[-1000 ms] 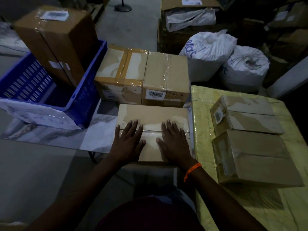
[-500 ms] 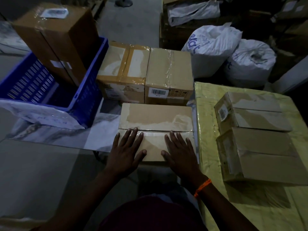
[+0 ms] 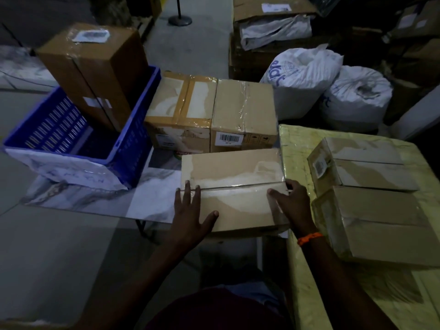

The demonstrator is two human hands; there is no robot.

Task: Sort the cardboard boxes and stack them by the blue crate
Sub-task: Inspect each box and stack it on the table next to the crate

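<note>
Barcode label [image 3: 229, 138] too small to read, handwriting on white sheet [image 3: 71, 173] illegible, base of tall box [image 3: 95, 75] hidden inside blue crate [image 3: 133, 144], lower-right box [image 3: 385, 225] cut by frame's right edge, fingertips of right hand [image 3: 291, 206] hidden beside near box [image 3: 235, 206].

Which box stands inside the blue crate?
The tall dark box with a label on top; its base is inside the crate, while the other nearby boxes lie on tabletops.
</note>
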